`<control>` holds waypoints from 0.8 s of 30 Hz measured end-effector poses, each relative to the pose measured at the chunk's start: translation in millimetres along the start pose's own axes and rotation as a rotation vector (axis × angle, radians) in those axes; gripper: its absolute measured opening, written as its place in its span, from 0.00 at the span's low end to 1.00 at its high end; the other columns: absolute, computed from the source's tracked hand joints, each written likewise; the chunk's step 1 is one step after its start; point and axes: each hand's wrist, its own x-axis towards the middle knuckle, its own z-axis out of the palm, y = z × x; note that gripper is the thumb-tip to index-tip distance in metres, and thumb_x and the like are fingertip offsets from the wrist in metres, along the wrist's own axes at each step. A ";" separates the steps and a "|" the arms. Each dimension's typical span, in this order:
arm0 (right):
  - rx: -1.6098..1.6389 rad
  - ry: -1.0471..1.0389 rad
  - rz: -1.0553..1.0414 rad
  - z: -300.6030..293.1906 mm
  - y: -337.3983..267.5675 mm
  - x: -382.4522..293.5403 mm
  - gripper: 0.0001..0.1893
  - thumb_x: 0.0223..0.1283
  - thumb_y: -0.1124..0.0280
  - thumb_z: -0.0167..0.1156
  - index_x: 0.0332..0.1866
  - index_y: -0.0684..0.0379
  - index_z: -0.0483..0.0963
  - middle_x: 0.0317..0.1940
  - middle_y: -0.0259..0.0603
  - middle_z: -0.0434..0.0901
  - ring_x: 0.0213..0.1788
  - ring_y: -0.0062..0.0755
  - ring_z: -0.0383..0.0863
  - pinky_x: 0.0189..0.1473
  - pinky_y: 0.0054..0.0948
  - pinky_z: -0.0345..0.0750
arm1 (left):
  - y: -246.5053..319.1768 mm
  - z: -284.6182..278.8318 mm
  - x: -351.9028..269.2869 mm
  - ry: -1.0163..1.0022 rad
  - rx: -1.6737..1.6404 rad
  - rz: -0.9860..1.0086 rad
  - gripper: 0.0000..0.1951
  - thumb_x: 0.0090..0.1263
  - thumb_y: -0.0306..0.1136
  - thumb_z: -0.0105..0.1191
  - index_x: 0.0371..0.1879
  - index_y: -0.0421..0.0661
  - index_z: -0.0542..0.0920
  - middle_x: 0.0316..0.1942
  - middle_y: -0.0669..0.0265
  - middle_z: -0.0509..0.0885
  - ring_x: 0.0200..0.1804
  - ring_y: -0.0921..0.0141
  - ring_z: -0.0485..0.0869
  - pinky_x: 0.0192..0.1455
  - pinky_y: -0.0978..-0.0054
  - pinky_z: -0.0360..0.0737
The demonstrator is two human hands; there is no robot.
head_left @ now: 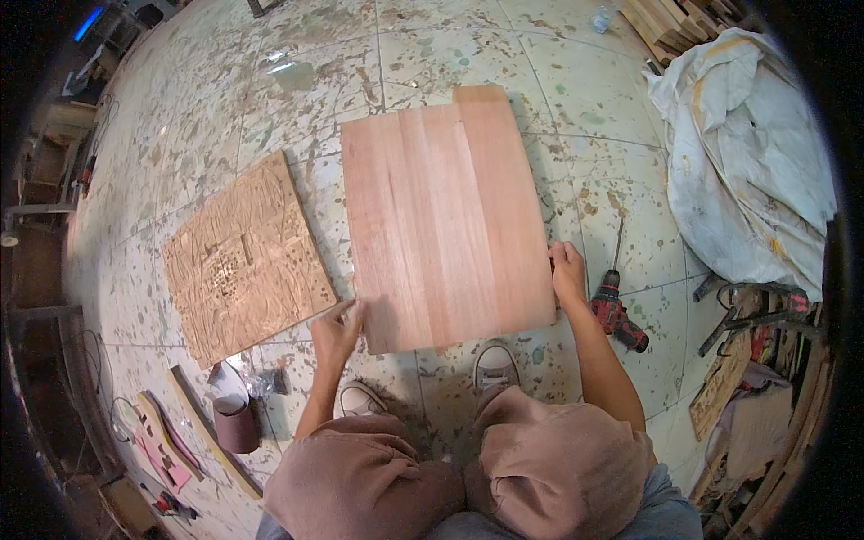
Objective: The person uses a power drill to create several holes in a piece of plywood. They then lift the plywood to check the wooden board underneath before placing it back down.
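Note:
Before my feet is a pale reddish wooden panel (432,223) made of joined strips, one of which stands out past the far edge at the right. My left hand (337,331) grips the panel's left edge near its close corner, thumb and fingers pinched there. On the opposite side, the fingers of my right hand (568,273) are closed at the right edge. What lies beneath the panel is hidden. To the left lies a brown board (246,263) with a grooved, hole-marked surface. A red and black cordless drill (617,310) with a long bit rests right of my right hand.
Paint-stained floor tiles (202,169) surround the panel. At lower left are a roll of brown sandpaper (236,424), a narrow wooden strip (209,428) and pink cut pieces (162,449). A white woven sack (742,162) lies at right, with stacked timber (675,27) beyond.

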 end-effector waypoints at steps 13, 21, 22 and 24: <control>-0.133 0.014 0.194 9.5 0.2 -16.2 0.21 0.79 0.56 0.48 0.47 0.67 0.76 0.46 0.58 0.83 0.52 0.59 0.82 0.56 0.50 0.75 | 6.2 25.3 -50.2 0.005 -0.550 -0.458 0.25 0.70 0.48 0.71 0.42 0.29 0.88 0.20 0.73 0.77 0.22 0.80 0.71 0.23 0.77 0.66; -0.204 -0.046 0.099 -0.7 -7.2 -7.3 0.23 0.78 0.54 0.49 0.48 0.67 0.78 0.49 0.62 0.83 0.54 0.64 0.82 0.57 0.52 0.76 | 9.3 22.5 -37.3 0.008 -0.373 -0.414 0.27 0.70 0.50 0.69 0.43 0.31 0.89 0.17 0.74 0.71 0.22 0.79 0.67 0.23 0.73 0.63; -0.266 -0.062 0.075 4.8 -18.2 -13.7 0.23 0.78 0.53 0.49 0.48 0.67 0.78 0.49 0.62 0.83 0.54 0.65 0.81 0.58 0.52 0.75 | 7.8 20.1 -39.8 -0.001 -0.331 -0.399 0.27 0.70 0.51 0.69 0.43 0.31 0.89 0.17 0.74 0.71 0.22 0.79 0.67 0.23 0.72 0.63; -0.370 -0.153 0.083 -0.6 -36.5 -12.4 0.23 0.77 0.53 0.50 0.48 0.68 0.77 0.51 0.64 0.82 0.56 0.68 0.81 0.58 0.55 0.75 | 8.2 18.3 -39.9 0.002 -0.268 -0.362 0.27 0.69 0.51 0.69 0.43 0.32 0.89 0.17 0.72 0.72 0.22 0.78 0.66 0.23 0.71 0.62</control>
